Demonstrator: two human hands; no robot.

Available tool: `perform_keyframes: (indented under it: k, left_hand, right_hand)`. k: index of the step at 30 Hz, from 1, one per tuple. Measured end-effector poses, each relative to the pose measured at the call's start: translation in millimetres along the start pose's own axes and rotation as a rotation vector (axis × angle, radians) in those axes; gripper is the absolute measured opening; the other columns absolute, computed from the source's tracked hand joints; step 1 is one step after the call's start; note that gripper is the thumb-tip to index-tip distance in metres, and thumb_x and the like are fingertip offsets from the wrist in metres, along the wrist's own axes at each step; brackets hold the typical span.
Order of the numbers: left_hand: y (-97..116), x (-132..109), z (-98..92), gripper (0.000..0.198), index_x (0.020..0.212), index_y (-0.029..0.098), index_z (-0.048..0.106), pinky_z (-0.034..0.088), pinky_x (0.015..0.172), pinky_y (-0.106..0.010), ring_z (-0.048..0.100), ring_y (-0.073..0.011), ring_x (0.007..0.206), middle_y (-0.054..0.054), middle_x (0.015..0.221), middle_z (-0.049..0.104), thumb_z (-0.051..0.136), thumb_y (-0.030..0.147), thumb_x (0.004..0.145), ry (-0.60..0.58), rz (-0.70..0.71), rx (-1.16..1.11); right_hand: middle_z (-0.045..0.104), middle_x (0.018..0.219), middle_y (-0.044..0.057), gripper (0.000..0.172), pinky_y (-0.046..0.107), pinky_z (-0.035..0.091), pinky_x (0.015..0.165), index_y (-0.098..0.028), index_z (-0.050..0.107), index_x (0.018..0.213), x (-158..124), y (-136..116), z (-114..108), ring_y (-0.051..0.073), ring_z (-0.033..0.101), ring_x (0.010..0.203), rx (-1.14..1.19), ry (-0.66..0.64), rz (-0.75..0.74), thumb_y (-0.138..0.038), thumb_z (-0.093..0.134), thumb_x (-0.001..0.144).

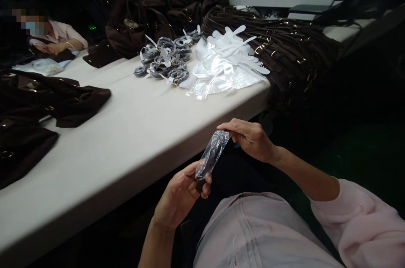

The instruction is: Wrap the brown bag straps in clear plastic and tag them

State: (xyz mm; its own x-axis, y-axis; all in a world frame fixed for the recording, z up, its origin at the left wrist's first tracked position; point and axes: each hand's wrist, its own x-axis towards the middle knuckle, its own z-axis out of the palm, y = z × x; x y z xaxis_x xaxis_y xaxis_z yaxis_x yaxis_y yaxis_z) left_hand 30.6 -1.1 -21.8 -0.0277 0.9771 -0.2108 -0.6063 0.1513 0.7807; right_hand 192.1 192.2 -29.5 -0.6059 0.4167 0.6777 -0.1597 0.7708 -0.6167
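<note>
Below the table's front edge I hold a small clear plastic bag (212, 154) with a dark brown strap inside it. My left hand (180, 194) pinches the bag's lower end, fingers closed on it. My right hand (249, 137) grips the upper end with fingers curled round it. Both hands sit over my lap, just off the white table (126, 133).
On the table lie a pile of empty clear bags (221, 72), white plastic tags (236, 44) and several bagged coiled straps (167, 59). Brown straps (284, 49) are heaped at the right, brown bags (158, 2) behind and brown fabric pieces (47, 99) at the left. Another person (53, 36) sits far left.
</note>
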Motion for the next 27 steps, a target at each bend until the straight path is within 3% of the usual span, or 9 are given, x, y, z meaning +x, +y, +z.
perform_keyframes:
  k: [3, 7, 11, 14, 17, 21, 24, 27]
  left_hand:
    - [-3, 2, -1.8, 0.050, 0.116, 0.010, 0.066, 0.038, 0.057, -0.022, 0.040, -0.0093, 0.058, -0.001, 0.069, 0.048, 0.053, 0.051, 0.091, 0.040, -0.062, 0.070]
    - [-9, 0, -5.6, 0.029, 0.093, 0.011, 0.070, 0.024, 0.047, -0.016, 0.025, -0.0046, 0.048, 0.006, 0.055, 0.034, 0.055, 0.036, 0.094, 0.068, -0.100, 0.104]
    - [-3, -7, 3.4, 0.023, 0.087, 0.012, 0.069, 0.027, 0.045, -0.015, 0.026, -0.0034, 0.045, 0.006, 0.050, 0.036, 0.054, 0.028, 0.095, 0.069, 0.059, -0.049]
    - [10, -3, 18.2, 0.015, 0.089, 0.011, 0.067, 0.034, 0.045, -0.014, 0.034, -0.0030, 0.047, 0.005, 0.056, 0.044, 0.059, 0.022, 0.093, 0.122, 0.225, -0.239]
    - [17, 13, 25.8, 0.007, 0.092, 0.012, 0.067, 0.046, 0.054, -0.013, 0.048, -0.0032, 0.056, 0.004, 0.068, 0.054, 0.061, 0.015, 0.091, 0.278, 0.368, -0.407]
    - [4, 36, 16.8, 0.012, 0.098, 0.014, 0.070, 0.052, 0.059, -0.014, 0.061, -0.0047, 0.063, 0.001, 0.080, 0.067, 0.065, 0.021, 0.089, 0.556, 0.522, -0.275]
    - [-11, 45, 11.4, 0.019, 0.100, 0.017, 0.071, 0.056, 0.068, -0.016, 0.069, -0.0083, 0.073, -0.002, 0.090, 0.073, 0.070, 0.029, 0.086, 0.724, 0.657, -0.104]
    - [-17, 44, 16.2, 0.017, 0.098, 0.019, 0.072, 0.057, 0.082, -0.022, 0.072, -0.0120, 0.085, -0.002, 0.094, 0.075, 0.070, 0.031, 0.086, 0.723, 0.712, -0.076]
  right_hand:
    - [0.064, 0.088, 0.005, 0.033, 0.021, 0.050, 0.069, -0.018, 0.065, 0.119, -3, 2, 1, 0.010, 0.059, 0.073, 0.022, -0.038, -0.031, -0.008, 0.042, 0.097]
    - [0.066, 0.094, 0.006, 0.033, 0.022, 0.050, 0.074, -0.016, 0.064, 0.122, -5, 6, 2, 0.010, 0.060, 0.078, 0.019, -0.090, -0.043, -0.010, 0.042, 0.098]
    - [0.064, 0.086, 0.004, 0.032, 0.022, 0.049, 0.070, -0.016, 0.065, 0.120, -15, 8, 17, 0.010, 0.057, 0.069, 0.078, -0.166, 0.083, -0.013, 0.041, 0.098]
    - [0.060, 0.075, 0.001, 0.028, 0.021, 0.047, 0.062, -0.015, 0.066, 0.115, -30, -3, 42, 0.009, 0.054, 0.063, 0.277, -0.257, 0.292, -0.024, 0.045, 0.099]
    - [0.057, 0.068, 0.000, 0.032, 0.019, 0.043, 0.051, -0.013, 0.066, 0.105, -45, -27, 70, 0.008, 0.052, 0.054, 0.599, -0.298, 0.586, -0.039, 0.049, 0.098]
    - [0.050, 0.056, -0.004, 0.040, 0.017, 0.026, 0.039, -0.011, 0.064, 0.098, -55, -54, 88, 0.005, 0.036, 0.041, 0.901, -0.218, 0.895, -0.050, 0.051, 0.095]
    - [0.047, 0.055, -0.006, 0.041, 0.017, 0.025, 0.040, -0.014, 0.062, 0.113, -54, -60, 90, 0.005, 0.033, 0.042, 0.945, -0.151, 0.915, -0.049, 0.052, 0.095]
    - [0.065, 0.083, 0.001, 0.045, 0.021, 0.047, 0.063, -0.020, 0.060, 0.125, -52, -58, 91, 0.011, 0.058, 0.069, 0.811, -0.058, 0.791, -0.044, 0.067, 0.087]
